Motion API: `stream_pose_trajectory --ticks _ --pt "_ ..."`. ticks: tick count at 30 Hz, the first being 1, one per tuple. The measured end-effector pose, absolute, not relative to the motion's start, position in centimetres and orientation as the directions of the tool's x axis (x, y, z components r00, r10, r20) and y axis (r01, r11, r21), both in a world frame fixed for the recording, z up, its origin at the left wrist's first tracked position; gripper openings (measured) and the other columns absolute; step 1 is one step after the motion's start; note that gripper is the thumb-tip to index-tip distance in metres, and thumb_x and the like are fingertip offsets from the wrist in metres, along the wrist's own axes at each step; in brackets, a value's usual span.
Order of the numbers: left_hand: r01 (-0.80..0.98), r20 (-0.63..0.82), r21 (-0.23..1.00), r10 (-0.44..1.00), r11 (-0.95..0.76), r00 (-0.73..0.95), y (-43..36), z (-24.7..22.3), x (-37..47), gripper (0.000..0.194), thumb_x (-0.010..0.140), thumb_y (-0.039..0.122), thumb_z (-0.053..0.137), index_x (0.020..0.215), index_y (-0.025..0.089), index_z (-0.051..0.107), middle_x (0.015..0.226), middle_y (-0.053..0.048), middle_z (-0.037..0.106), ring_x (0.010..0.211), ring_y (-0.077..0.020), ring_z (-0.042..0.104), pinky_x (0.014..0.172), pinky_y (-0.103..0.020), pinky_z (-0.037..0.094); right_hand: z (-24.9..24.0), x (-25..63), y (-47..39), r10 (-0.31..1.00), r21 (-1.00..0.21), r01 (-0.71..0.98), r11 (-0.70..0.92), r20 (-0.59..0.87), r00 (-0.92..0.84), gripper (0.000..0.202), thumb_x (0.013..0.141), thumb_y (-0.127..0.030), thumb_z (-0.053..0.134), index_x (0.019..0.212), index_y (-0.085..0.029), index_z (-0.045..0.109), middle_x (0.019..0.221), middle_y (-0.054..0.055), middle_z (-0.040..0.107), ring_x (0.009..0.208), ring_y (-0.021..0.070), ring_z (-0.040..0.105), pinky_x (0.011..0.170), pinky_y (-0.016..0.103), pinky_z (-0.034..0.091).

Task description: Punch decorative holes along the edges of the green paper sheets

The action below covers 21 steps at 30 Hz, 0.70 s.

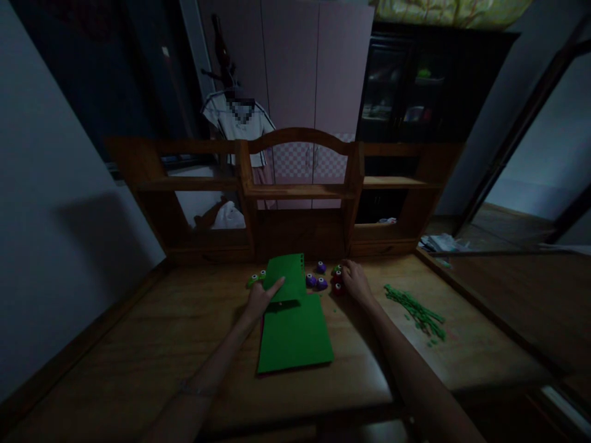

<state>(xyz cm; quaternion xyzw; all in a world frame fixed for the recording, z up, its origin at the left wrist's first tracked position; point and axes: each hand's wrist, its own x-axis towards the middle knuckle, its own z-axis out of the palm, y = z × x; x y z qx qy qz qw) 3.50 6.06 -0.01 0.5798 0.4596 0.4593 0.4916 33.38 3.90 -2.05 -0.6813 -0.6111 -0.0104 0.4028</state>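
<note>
My left hand (262,300) grips the lower left edge of a green sheet (286,277) with small dark marks along its right edge, thumb on top. Under and in front of it lies a larger green sheet (297,338) flat on the desk. My right hand (355,282) is closed at the red (338,289) and green (337,269) eyed pieces; its fingertips are too dark to show what they hold. Several purple eyed pieces (321,267) lie between the held sheet and my right hand. Light green eyed pieces (253,280) sit left of the held sheet.
A bunch of thin green strips (415,309) lies on the right of the wooden desk (184,332), with small green scraps beside it. A wooden shelf (300,192) rises along the desk's back edge. White plastic bags (443,242) are beyond the right side.
</note>
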Motion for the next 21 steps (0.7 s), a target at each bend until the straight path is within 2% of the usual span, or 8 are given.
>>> stream_pose_trajectory --ticks 3,6,13,18,21 --pt "0.114 0.129 0.982 0.978 -0.149 0.166 5.6 0.6 3.5 0.038 0.067 0.040 0.072 0.093 0.013 0.066 0.096 -0.012 0.070 0.078 -0.0248 0.068 0.064 -0.034 0.058 -2.5 33.4 4.1 0.847 -0.542 0.833 0.105 0.489 0.211 0.034 0.082 -0.018 0.042 0.114 -0.015 0.055 0.109 0.011 0.060 0.104 0.0215 0.050 0.090 0.031 0.036" --pt "0.128 0.160 0.974 0.969 -0.186 0.190 5.3 1.1 3.5 0.032 0.065 0.039 0.072 0.085 0.014 0.068 0.093 -0.011 0.071 0.088 -0.0259 0.067 0.080 -0.036 0.055 -2.6 33.3 4.2 0.848 -0.556 0.823 0.117 0.488 0.209 0.032 0.081 -0.016 0.043 0.110 -0.015 0.057 0.105 0.010 0.061 0.101 0.0211 0.051 0.088 0.030 0.037" --pt "0.141 0.179 0.967 0.960 -0.212 0.216 5.7 0.5 3.5 0.035 0.067 0.041 0.070 0.086 0.012 0.068 0.094 -0.013 0.071 0.089 -0.0263 0.067 0.083 -0.037 0.052 -2.8 33.6 4.0 0.823 -0.547 0.823 0.154 0.532 0.200 0.027 0.080 -0.015 0.045 0.104 -0.017 0.059 0.102 0.009 0.060 0.099 0.0206 0.052 0.086 0.030 0.038" --pt "0.149 0.212 0.958 0.956 -0.244 0.203 5.6 0.8 3.4 0.031 0.066 0.039 0.071 0.082 0.013 0.068 0.091 -0.013 0.071 0.087 -0.0271 0.067 0.082 -0.038 0.053 -3.5 34.0 4.2 0.836 -0.523 0.836 0.165 0.525 0.163 0.028 0.075 -0.017 0.056 0.102 -0.019 0.059 0.100 0.008 0.060 0.095 0.0215 0.052 0.083 0.032 0.040" --pt "0.160 0.210 0.956 0.956 -0.244 0.205 5.7 0.8 3.3 0.033 0.067 0.041 0.070 0.084 0.013 0.068 0.091 -0.013 0.071 0.088 -0.0272 0.067 0.081 -0.037 0.053 -3.5 33.8 4.3 0.817 -0.514 0.839 0.181 0.554 0.163 0.023 0.075 -0.018 0.056 0.097 -0.019 0.060 0.096 0.007 0.060 0.094 0.0220 0.052 0.082 0.033 0.041"
